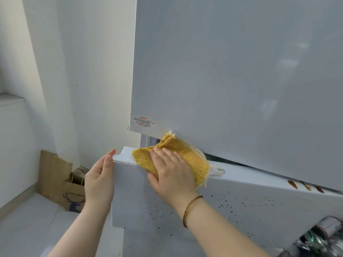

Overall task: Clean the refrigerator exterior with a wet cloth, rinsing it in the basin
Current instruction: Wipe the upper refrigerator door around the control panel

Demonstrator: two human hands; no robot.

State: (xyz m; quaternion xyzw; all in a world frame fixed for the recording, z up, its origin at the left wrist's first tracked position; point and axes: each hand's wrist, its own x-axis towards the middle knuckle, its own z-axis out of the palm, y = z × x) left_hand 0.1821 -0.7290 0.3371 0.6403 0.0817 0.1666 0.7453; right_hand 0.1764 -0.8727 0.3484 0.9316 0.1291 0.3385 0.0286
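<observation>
The white refrigerator fills the right of the view, with its upper door [232, 67] closed and its lower door [241, 206] swung ajar. My right hand [170, 169] lies flat on a yellow cloth [187, 154], pressing it onto the top edge of the lower door. My left hand [100, 179] grips the left corner of that lower door, fingers curled over its edge. Dark specks dot the lower door's front, and brown streaks [306, 186] mark its top edge at the right. No basin is in view.
Two brown paper bags [61, 180] stand on the pale tiled floor against the white wall at the left. A blurred shiny object [323, 238] sits at the bottom right corner. A small red-lettered label [143, 122] is stuck near the upper door's lower left corner.
</observation>
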